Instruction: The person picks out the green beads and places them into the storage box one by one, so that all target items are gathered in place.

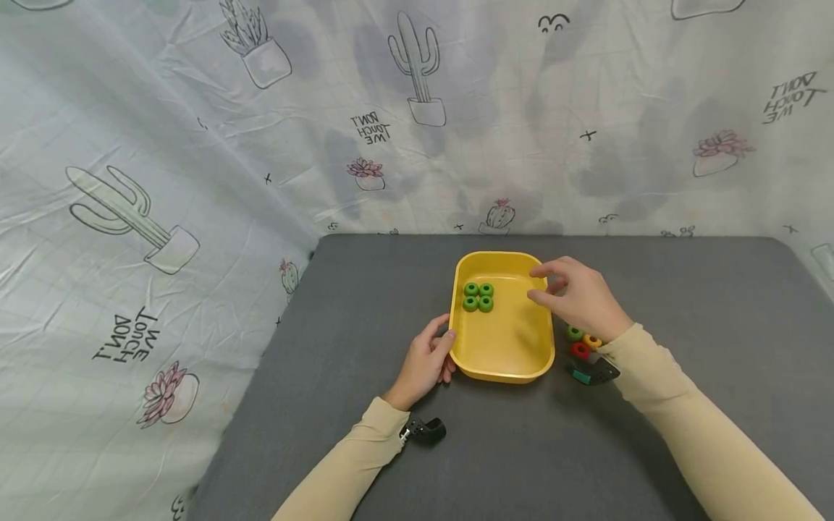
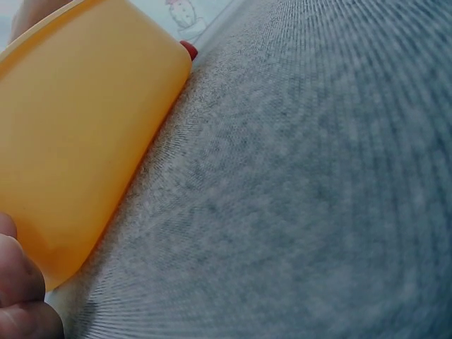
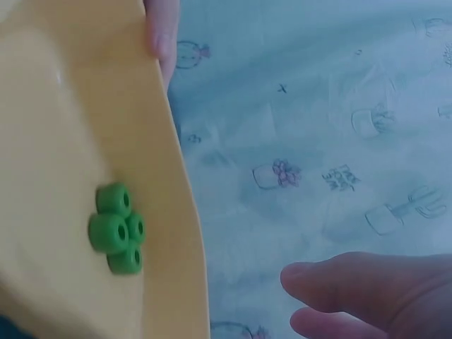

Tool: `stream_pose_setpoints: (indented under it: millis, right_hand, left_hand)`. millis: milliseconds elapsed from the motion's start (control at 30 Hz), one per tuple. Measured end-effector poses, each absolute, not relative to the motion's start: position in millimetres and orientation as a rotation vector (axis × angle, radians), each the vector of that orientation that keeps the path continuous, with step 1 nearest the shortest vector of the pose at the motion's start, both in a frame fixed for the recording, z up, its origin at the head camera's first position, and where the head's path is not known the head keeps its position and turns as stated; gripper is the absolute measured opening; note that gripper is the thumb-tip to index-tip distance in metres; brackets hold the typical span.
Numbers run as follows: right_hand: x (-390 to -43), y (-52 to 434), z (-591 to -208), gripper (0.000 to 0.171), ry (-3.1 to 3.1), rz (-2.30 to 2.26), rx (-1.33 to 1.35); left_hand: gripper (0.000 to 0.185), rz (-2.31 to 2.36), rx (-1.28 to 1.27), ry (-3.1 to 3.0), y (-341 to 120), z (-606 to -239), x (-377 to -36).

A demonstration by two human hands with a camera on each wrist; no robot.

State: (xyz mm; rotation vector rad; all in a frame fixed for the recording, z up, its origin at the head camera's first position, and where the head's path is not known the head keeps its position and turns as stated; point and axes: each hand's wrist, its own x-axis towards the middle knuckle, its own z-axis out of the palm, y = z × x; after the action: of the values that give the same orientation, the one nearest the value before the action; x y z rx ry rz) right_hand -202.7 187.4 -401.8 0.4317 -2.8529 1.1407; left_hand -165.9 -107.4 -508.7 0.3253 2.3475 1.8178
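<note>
A person sits at a grey felt-like table [image 1: 684,304], both arms in beige sleeves; a yellow tray [image 1: 502,347], smooth plastic with rounded corners and a raised rim, lies at the centre. Four green rings [image 1: 478,297], small and chunky like beads, sit touching in a square near the tray's far left corner. The left hand [image 1: 426,362] rests against the tray's near left edge, fingers curled lightly round the rim, steadying it; the right hand [image 1: 576,295] hovers over the tray's right side, fingers loosely bent and apart, holding nothing that can be seen. Just beside the tray on the right lie more rings on the table: one green [image 1: 574,333], one yellow [image 1: 592,340], one red [image 1: 580,350]. The step in hand looks like moving rings into the tray, with the right hand between placements; the next move would likely call for a fine pinch on one loose ring beside the tray. A wrinkled cactus-print cloth [image 1: 195,145] hangs behind.
</note>
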Motion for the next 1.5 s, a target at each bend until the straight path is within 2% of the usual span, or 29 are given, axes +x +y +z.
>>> stream_pose_setpoints:
  millis: [467,800,1500]
  right_hand:
    - [-172.0,237.7,-424.0,0.033,-2.821,1.045,0.334]
    - [-157.2,267.7,-445.0,0.038,-2.870,0.980,0.251]
    - [-143.9,290.8,-479.0,0.045,-2.872,0.990,0.289]
  left_hand:
    - [0.051,1.810,0.323,2.347,-106.9,-508.5,-165.8]
    - [0.048,1.814,0.302,2.336,-106.0,-506.9,-166.6]
    - [0.049,1.802,0.287,2.342,-105.5,-506.8,-166.1]
